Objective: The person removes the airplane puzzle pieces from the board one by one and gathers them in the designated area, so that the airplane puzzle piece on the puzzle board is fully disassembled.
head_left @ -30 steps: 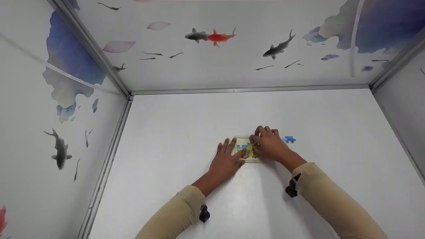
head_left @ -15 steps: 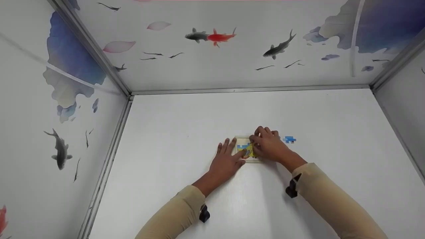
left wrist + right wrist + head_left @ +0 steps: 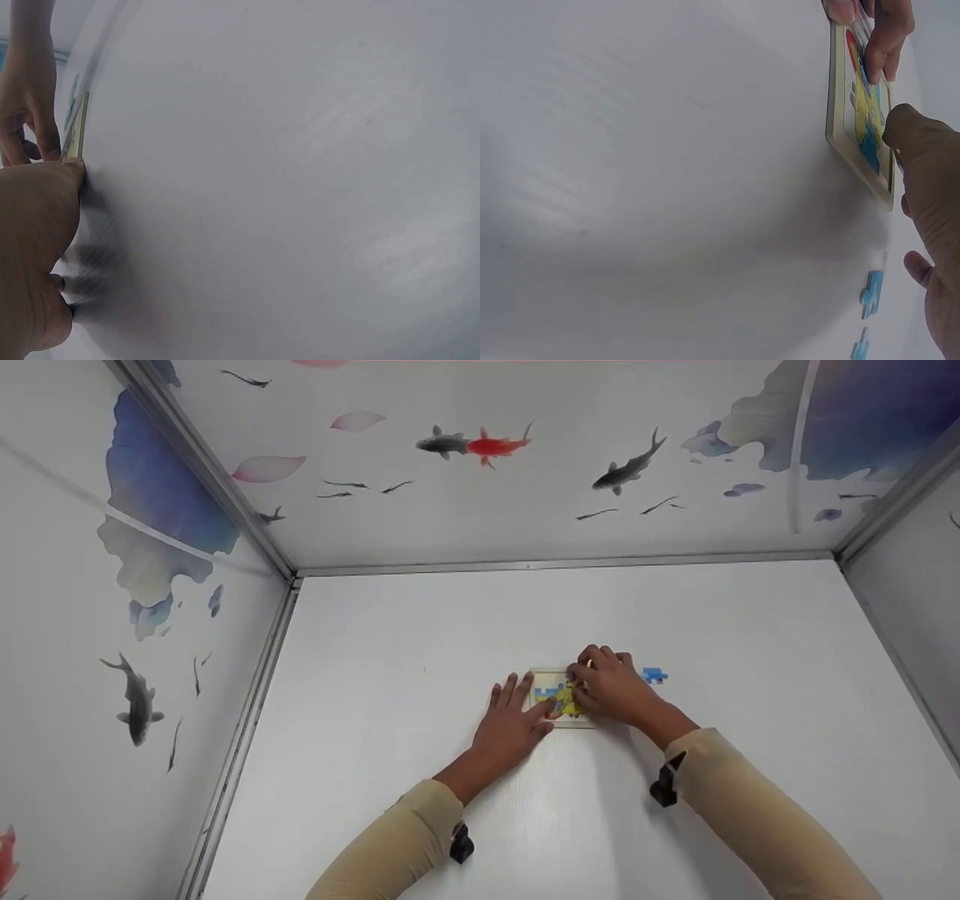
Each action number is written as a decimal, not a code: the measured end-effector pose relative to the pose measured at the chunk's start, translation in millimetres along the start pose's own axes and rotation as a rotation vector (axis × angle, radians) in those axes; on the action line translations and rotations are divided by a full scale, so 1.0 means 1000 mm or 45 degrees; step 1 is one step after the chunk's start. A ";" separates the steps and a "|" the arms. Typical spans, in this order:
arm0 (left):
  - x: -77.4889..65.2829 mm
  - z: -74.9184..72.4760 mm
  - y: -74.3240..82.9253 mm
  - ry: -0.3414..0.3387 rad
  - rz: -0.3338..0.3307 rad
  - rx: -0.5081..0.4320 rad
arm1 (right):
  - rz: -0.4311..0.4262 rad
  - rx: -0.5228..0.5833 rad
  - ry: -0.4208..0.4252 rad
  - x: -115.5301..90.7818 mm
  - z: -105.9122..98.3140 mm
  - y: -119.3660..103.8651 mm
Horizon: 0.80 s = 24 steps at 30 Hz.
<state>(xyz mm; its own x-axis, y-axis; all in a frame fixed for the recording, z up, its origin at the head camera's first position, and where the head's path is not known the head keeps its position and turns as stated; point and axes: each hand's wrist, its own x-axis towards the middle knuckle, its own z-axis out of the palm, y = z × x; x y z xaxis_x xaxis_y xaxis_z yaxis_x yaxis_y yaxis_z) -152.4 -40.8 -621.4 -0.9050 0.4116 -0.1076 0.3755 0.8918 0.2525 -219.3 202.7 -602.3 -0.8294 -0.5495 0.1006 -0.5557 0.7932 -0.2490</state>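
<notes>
A shallow wooden puzzle tray (image 3: 549,669) lies on the white table, partly filled with joined blue and yellow pieces (image 3: 869,124). My left hand (image 3: 508,729) rests at the tray's left side with fingers spread, its thumb pressing on the joined pieces. Over the tray's right part, my right hand (image 3: 619,687) has curled fingers and seems to pinch a puzzle piece (image 3: 899,160) between thumb and index finger. That hand hides most of this piece and the tray's right side.
Loose blue puzzle pieces (image 3: 655,676) lie on the table just right of the tray; two of these, a nearer piece (image 3: 871,294) and another piece (image 3: 861,348), show in the right wrist view. White walls printed with fish enclose the table.
My right hand has shifted slightly to the right, uncovering a little more of the yellow pieces. The left hand keeps its place on the tray.
</notes>
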 end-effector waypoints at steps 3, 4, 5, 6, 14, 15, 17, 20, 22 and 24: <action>0.000 0.000 0.000 0.007 0.004 -0.003 | 0.022 0.044 -0.006 -0.004 -0.005 0.005; 0.000 0.000 -0.001 0.009 0.007 -0.006 | 0.029 0.057 -0.007 -0.006 -0.006 0.007; 0.000 0.000 -0.001 0.010 0.010 -0.006 | 0.036 0.064 -0.006 -0.008 -0.008 0.009; 0.000 0.000 -0.001 0.010 0.012 -0.008 | 0.042 0.072 -0.003 -0.010 -0.010 0.012; -0.002 -0.001 -0.001 0.008 0.024 -0.034 | 0.111 0.099 0.014 -0.031 -0.021 0.039; -0.002 -0.001 0.000 0.010 0.025 -0.033 | 0.129 0.103 0.010 -0.034 -0.023 0.043; -0.002 -0.001 0.000 0.015 0.026 -0.034 | 0.168 0.110 -0.001 -0.040 -0.026 0.050; -0.002 -0.001 0.000 0.027 0.027 -0.025 | 0.217 0.102 -0.014 -0.049 -0.031 0.060; -0.002 -0.001 0.000 0.021 0.021 -0.024 | 0.236 0.102 -0.013 -0.055 -0.034 0.067; -0.001 -0.001 0.000 0.021 0.018 -0.021 | 0.248 0.103 -0.009 -0.061 -0.037 0.073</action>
<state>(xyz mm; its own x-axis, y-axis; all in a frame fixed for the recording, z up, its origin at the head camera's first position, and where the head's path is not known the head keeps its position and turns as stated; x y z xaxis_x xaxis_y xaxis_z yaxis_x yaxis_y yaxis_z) -151.4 -41.3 -620.7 -0.9028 0.4209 -0.0883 0.3851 0.8826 0.2697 -211.0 303.8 -591.2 -0.9202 -0.3896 0.0367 -0.3782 0.8613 -0.3393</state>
